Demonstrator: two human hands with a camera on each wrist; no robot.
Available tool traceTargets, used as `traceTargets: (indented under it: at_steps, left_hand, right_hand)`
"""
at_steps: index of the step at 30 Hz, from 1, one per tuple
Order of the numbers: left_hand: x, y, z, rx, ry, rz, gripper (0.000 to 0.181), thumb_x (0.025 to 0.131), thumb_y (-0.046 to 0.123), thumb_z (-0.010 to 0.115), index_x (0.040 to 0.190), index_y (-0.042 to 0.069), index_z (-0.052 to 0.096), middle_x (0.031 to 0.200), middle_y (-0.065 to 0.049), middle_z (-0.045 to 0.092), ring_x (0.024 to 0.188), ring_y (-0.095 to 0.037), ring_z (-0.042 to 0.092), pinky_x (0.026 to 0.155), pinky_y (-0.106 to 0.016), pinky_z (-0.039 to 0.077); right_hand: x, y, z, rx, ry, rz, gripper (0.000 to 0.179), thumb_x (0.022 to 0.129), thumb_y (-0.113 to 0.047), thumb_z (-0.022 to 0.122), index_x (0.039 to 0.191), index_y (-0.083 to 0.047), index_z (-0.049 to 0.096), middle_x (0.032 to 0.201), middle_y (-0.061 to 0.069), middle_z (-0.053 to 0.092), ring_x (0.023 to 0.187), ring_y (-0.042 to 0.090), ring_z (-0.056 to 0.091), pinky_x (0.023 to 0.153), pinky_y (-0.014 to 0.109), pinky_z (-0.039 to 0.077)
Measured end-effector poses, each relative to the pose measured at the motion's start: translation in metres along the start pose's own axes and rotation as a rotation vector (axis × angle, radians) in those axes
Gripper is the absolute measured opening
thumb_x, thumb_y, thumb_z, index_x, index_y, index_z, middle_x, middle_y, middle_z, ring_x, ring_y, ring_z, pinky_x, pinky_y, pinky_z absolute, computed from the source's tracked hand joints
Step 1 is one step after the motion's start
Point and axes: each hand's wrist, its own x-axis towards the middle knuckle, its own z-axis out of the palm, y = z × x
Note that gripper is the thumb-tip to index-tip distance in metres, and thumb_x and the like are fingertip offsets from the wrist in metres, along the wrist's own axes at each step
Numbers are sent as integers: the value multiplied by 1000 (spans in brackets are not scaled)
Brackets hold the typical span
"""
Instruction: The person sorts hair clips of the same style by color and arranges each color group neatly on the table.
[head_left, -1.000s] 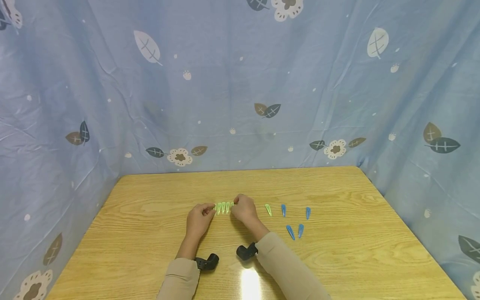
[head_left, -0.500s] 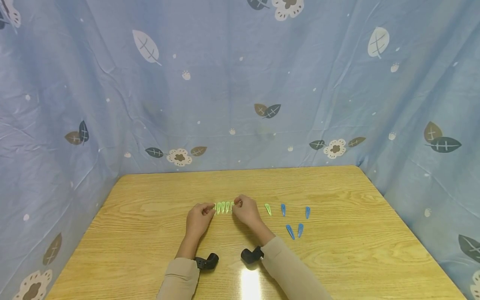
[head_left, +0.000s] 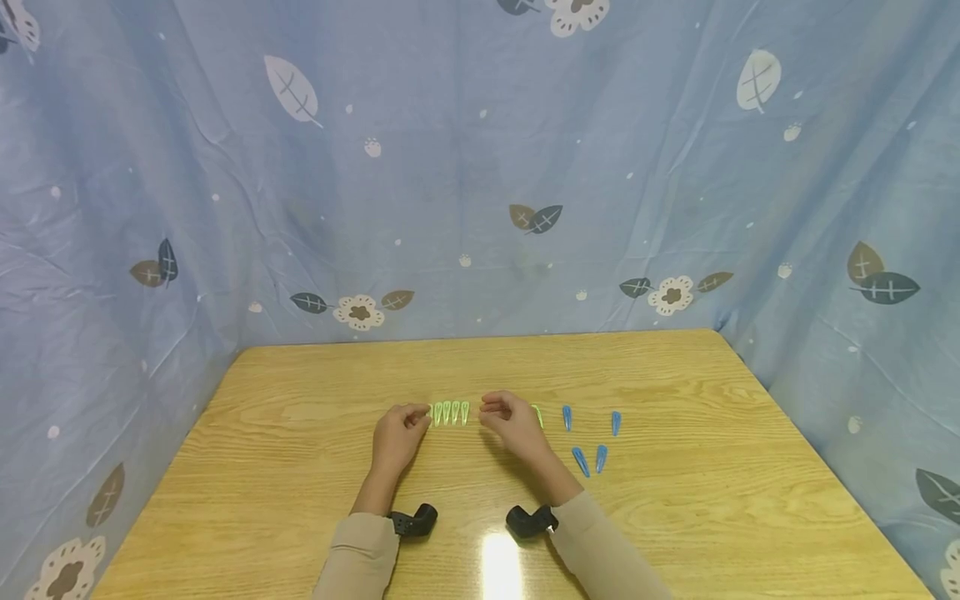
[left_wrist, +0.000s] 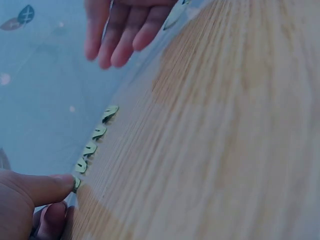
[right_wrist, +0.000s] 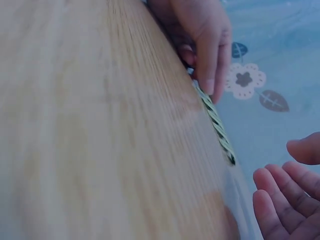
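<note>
Head: clips [head_left: 455, 413] on wood-grain table [head_left: 300, 483], curtain [head_left: 427, 183] behind.

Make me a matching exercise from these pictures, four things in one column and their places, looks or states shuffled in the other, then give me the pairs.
1. Left hand
2. Right hand
3. Blue clips
4. Curtain

A. Right of the lone green clip
B. Printed with leaves and flowers
C. At the left end of the green row
D. Holding nothing

Pairs: 1-C, 2-D, 3-A, 4-B
</note>
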Motion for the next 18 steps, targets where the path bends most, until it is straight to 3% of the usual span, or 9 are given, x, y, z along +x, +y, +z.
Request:
traceTargets:
  at_steps: [9,18]
  left_hand:
    - [-2,0,1,-6,0,-1,18,87,10,69,103,4,73,79,-2,57,70,-15,48,62,-28,41]
    - [-4,-1,3,8,6,2,18,87,11,69,104,4,73,80,-2,58,70,-15,48,62,-29,41]
  right_hand:
    - [-15,8,-24,26,109,-30,31,91,-4,64,119,8,58,112,22,63,102,31,62,85,33,51]
    - [-25,16,-52,75,182,17,36,90,-3,64,122,9,56,117,24,60,107,34,59,85,23,50]
